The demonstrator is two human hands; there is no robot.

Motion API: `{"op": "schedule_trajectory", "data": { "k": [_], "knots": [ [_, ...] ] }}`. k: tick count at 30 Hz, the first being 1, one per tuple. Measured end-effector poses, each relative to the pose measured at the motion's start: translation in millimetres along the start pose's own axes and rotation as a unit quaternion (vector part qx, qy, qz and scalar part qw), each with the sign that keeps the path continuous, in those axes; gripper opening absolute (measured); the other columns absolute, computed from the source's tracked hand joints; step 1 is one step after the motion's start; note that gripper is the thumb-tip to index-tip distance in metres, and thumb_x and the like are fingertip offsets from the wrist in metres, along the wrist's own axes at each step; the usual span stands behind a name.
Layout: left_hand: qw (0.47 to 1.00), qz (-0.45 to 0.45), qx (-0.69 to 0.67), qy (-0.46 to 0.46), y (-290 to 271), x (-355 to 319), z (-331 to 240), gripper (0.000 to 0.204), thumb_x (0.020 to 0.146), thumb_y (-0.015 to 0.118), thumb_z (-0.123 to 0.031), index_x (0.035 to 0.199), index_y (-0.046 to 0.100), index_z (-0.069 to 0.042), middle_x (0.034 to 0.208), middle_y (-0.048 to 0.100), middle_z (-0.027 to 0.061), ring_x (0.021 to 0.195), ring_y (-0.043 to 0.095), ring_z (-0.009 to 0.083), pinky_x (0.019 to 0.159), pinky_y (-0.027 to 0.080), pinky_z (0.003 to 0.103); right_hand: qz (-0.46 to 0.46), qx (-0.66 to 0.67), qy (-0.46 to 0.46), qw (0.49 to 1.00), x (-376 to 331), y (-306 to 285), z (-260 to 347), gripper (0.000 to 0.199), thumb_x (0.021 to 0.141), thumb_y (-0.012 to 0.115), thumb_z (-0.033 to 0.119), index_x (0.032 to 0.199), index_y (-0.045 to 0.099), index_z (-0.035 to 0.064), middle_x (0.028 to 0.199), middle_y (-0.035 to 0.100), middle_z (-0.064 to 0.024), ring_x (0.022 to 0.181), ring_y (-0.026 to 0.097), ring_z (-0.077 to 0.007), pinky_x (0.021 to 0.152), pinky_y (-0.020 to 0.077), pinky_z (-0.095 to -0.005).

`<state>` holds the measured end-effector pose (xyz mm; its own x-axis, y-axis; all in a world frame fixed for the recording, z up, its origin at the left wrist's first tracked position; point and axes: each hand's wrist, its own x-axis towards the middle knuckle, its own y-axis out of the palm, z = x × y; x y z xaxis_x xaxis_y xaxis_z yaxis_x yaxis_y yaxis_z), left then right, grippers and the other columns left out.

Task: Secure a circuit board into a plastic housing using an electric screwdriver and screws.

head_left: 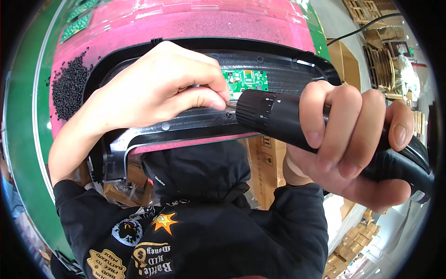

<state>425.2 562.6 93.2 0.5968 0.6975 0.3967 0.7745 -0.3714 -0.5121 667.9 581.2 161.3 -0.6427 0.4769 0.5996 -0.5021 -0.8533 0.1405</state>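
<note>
My right hand (346,123) wraps round a black electric screwdriver (288,116), which points left. Its metal bit (232,105) meets the fingertips of my left hand (162,86). Those fingers are pinched together at the bit's end; whatever small thing lies between them is hidden. Under both hands lies a long black plastic housing (290,69) with raised edges, its inside facing up. A green circuit board (251,80) sits inside it, partly covered by my left fingers and the screwdriver.
A heap of small black screws (69,88) lies left of the housing on a pink mat (186,25). Green circuit boards (76,27) are at the far left, beside clear plastic trays (241,5). Cardboard boxes (346,65) stand to the right, where a black cable (362,31) runs.
</note>
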Motion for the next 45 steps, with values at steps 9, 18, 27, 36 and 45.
{"op": "schedule_trajectory", "data": {
  "k": [9, 18, 27, 36, 45],
  "knots": [
    [0.968, 0.029, 0.208, -0.137, 5.5, -5.1, -0.8, 0.051, 0.081, 0.074, -0.015, 0.127, 0.054, -0.006, 0.115, 0.06, 0.0096, 0.095, 0.065, 0.0266, 0.085, 0.053, 0.038, -0.164, -0.142, 0.026, 0.976, -12.9, -29.2, -3.0, 0.039, 0.093, 0.058, 0.045, 0.11, 0.055, 0.0102, 0.067, 0.049, 0.0019, 0.054, 0.042, -0.0114, 0.061, 0.0359, -0.0322],
    [0.966, 0.035, 0.226, -0.118, 7.0, -4.0, 1.0, 0.045, 0.081, 0.074, -0.014, 0.122, 0.056, -0.006, 0.106, 0.06, 0.0096, 0.099, 0.063, 0.0276, 0.084, 0.053, 0.038, -0.214, -0.139, 0.056, 0.965, -15.0, -37.4, -14.2, 0.034, 0.093, 0.056, 0.042, 0.105, 0.054, 0.0104, 0.065, 0.047, 0.0011, 0.053, 0.04, -0.012, 0.061, 0.036, -0.0325],
    [0.964, 0.021, 0.232, -0.128, 6.7, -3.0, -4.3, 0.04, 0.081, 0.073, -0.011, 0.117, 0.057, -0.005, 0.103, 0.06, 0.0105, 0.091, 0.064, 0.0293, 0.079, 0.053, 0.039, -0.186, -0.152, 0.068, 0.968, -12.8, -39.1, -18.7, 0.035, 0.093, 0.057, 0.043, 0.104, 0.054, 0.0099, 0.064, 0.045, 0.002, 0.051, 0.04, -0.0109, 0.059, 0.0363, -0.0309],
    [0.932, -0.071, 0.343, -0.093, -26.5, 2.6, -13.7, 0.028, 0.082, 0.071, -0.006, 0.108, 0.061, -0.001, 0.096, 0.061, 0.0116, 0.092, 0.062, 0.0283, 0.078, 0.049, 0.036, -0.137, -0.185, 0.05, 0.972, -10.1, -40.0, -29.1, 0.036, 0.094, 0.054, 0.039, 0.107, 0.054, 0.0056, 0.063, 0.046, 0.0009, 0.049, 0.04, -0.0106, 0.054, 0.0359, -0.0301],
    [0.91, 0.043, 0.375, -0.172, -50.4, -21.6, 22.8, 0.031, 0.079, 0.073, -0.007, 0.106, 0.062, 0.001, 0.104, 0.064, 0.0183, 0.102, 0.06, 0.0355, 0.087, 0.048, 0.042, -0.138, -0.071, 0.079, 0.985, -10.8, -54.2, -22.0, 0.03, 0.096, 0.055, 0.036, 0.105, 0.054, 0.0074, 0.062, 0.046, 0.0021, 0.053, 0.043, -0.0111, 0.059, 0.0367, -0.0294]
  ]
}}
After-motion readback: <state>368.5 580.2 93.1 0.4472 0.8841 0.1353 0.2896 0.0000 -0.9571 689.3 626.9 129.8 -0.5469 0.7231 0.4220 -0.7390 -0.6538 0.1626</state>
